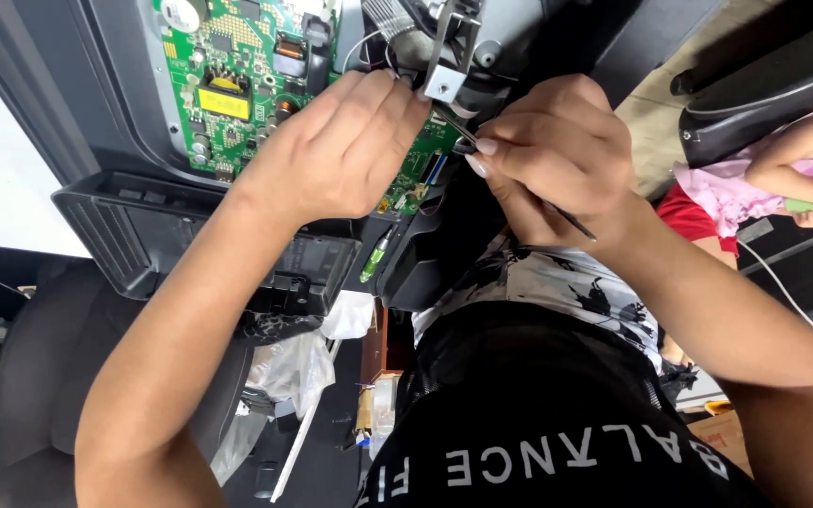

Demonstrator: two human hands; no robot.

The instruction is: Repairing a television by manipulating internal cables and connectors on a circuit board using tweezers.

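Note:
My left hand [331, 150] lies palm-down over the lower edge of a large green circuit board [228, 85] set in a dark grey device housing [115, 141]. Its fingertips reach black and white wires beside a small metal bracket [444, 80]; the thumb is hidden, so any grip is unclear. My right hand [543, 155] is closed around a thin dark rod-like tool [576, 223]. The tool's tip points toward the bracket and a smaller green board [416, 174] partly covered by both hands.
A green pen-shaped object [375, 256] hangs below the boards. A black vented plastic panel [143, 235] sits under my left wrist. White plastic bags [284, 367] and a black chair [49, 357] are lower left. Another person in a pink top [783, 150] is at the right.

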